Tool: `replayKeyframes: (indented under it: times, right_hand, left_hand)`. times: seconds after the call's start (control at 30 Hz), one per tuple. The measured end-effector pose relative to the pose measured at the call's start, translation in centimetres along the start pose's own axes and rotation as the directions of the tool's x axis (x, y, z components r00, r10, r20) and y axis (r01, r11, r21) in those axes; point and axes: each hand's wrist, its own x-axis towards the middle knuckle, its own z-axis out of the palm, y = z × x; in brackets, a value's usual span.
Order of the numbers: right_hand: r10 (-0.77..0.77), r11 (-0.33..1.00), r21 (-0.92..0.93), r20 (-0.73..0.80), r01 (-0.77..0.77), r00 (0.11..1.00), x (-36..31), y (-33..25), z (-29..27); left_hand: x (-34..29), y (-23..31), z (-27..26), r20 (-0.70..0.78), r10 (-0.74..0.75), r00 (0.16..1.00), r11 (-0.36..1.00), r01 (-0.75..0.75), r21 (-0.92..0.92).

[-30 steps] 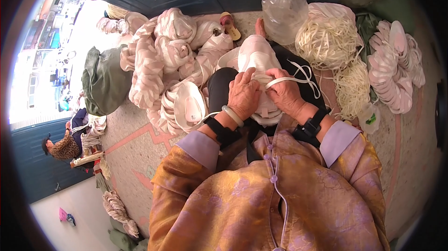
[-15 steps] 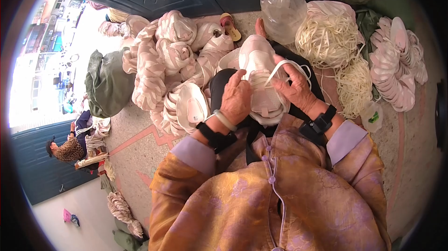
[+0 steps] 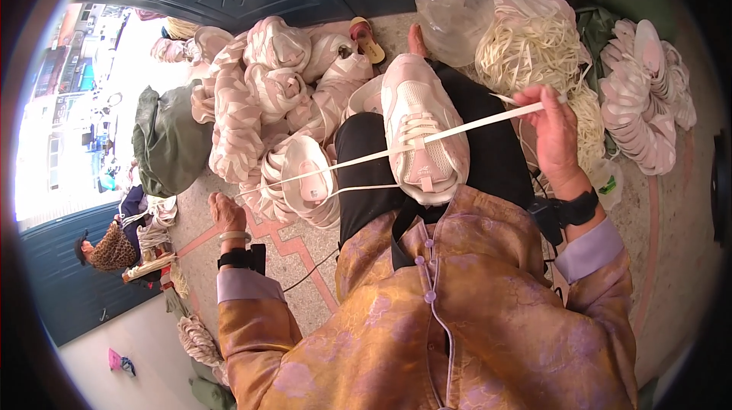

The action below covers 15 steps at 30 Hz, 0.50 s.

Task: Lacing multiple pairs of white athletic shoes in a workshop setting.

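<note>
A pale pink and white sneaker (image 3: 428, 105) rests on my lap between my thighs, toe pointing away, its lace threaded through several eyelets. From it a flat white shoelace (image 3: 488, 121) stretches out to both sides. My right hand (image 3: 554, 136), raised at the right, has its fingers closed around one length of the lace. Far out to the left, my left hand (image 3: 227, 214) pinches the thin other end, its fingertips partly hidden. A second strand of lace curves off the shoe's left side over my thigh.
Piled shoe uppers (image 3: 278, 82) lie to my left beside a green sack (image 3: 169, 139). A large see-through bottle (image 3: 455, 17) with a red cap stands ahead, near bundled laces (image 3: 530, 48). More stacked shoes (image 3: 644, 105) sit at right. Another person (image 3: 114, 248) sits far left.
My hands, close together over the sneaker before, have spread wide apart, the left going down-left and the right outward. The lace, looped earlier, is now drawn out straight across the shoe.
</note>
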Motion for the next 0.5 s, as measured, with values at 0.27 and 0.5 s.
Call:
replayKeyframes:
  times: [0.27,0.5]
  right_hand:
    - [0.454,0.781,-0.448,-0.072,-0.436,0.888,-1.6,2.5,-7.0]
    - [0.056,0.367,-0.897,0.284,0.245,0.957,-2.1,2.9,-0.8]
  left_hand:
    - [0.9,18.7,-1.4,-0.041,0.507,0.861,0.74,-0.458,-0.493]
    - [-0.3,27.9,-3.6,-0.036,0.793,0.608,0.519,-0.705,-0.483]
